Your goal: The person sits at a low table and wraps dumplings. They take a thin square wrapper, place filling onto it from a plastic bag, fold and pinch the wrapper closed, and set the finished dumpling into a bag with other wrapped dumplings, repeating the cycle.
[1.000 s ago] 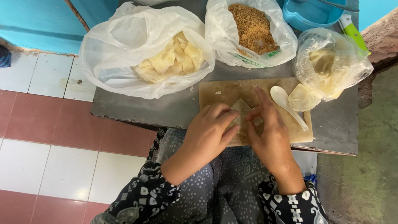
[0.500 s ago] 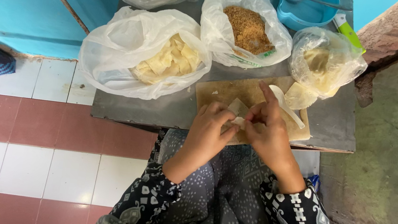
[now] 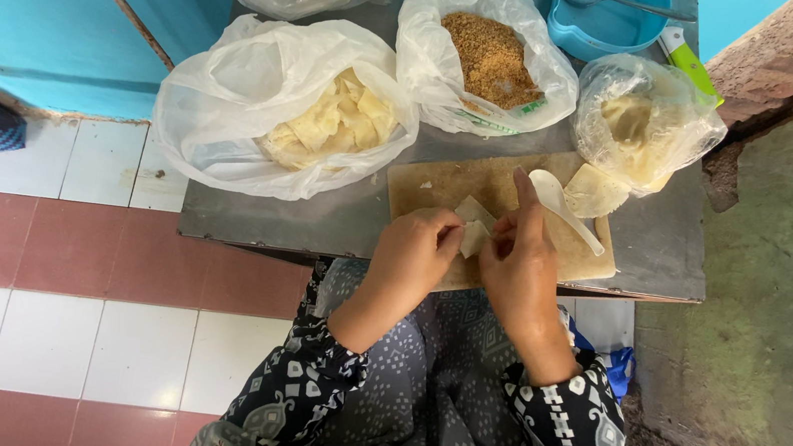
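Pale dough, thin as paper: that is the wrapper [image 3: 470,224], pinched between both hands just above the wooden board [image 3: 441,186] at the near edge of the steel tabletop [image 3: 265,222]. The left hand [image 3: 413,255] has its grip closed on the wrapper's near corner, thumb against fingertips; the right hand [image 3: 518,263] pinches the other side, forefinger stretched out straight over the board. Whether any filling sits inside the fold I cannot tell, the fingers cover it. Here is the risk as I judge it: a sheet this thin could tear if the two hands pull apart rather than fold together, and a loose pinch could let the seam gape open. The white spoon [image 3: 560,205] lies on the board just beside the right forefinger, so a careless sweep could knock it toward the edge. The board itself overhangs the tabletop's near rim above the lap, and a hard press on that side might tip it. Behind, the big bag of wrappers [image 3: 230,102] slumps open on the left, the bag of brown crumbs [image 3: 492,58] stands in the middle, and the clear bag of filling [image 3: 646,118] touches the board's far corner; a nudge to the board could shove it.
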### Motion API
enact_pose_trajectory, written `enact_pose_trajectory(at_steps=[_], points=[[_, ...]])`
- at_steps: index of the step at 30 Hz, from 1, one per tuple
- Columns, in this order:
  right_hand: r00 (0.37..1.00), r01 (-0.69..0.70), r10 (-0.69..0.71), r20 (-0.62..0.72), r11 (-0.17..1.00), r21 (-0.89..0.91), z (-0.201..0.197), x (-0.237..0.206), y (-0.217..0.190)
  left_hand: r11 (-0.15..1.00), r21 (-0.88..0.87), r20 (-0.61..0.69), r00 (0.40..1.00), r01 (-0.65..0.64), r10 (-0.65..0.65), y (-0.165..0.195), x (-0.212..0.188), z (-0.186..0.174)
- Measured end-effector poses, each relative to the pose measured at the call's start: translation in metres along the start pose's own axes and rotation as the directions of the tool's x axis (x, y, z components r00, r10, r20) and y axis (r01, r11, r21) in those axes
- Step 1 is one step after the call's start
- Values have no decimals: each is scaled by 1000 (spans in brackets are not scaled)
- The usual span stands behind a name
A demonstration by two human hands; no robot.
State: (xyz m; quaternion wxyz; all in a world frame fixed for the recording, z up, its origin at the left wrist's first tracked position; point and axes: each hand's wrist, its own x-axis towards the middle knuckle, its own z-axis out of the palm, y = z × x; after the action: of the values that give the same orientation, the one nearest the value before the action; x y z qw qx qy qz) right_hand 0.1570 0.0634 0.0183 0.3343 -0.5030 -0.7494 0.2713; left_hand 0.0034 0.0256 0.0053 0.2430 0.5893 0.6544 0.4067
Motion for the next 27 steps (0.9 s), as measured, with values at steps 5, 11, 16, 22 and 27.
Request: enact_pose_trajectory(at_steps=[5,11,16,22,27], points=[[997,-62,64,42,998,-30,-4,0,-4,991,131,-42,999,-4,10,4,-2,1],[972,-3,-6,-236,999,-40,-23,32,-1,992,120,-74,995,-51,60,8,-6,-4],[939,307,-341,-51,895,-324,-19,117,17,989,140,-70,996,-50,60,8,-13,-3],[985,174,-164,60,954,-243,-24,152,11,999,-31,-84,996,-9,7,2,-13,-4],[998,9,21,55,871,-490,-90,44,25,995,-90,-131,991,-35,23,-8,-19,-21]])
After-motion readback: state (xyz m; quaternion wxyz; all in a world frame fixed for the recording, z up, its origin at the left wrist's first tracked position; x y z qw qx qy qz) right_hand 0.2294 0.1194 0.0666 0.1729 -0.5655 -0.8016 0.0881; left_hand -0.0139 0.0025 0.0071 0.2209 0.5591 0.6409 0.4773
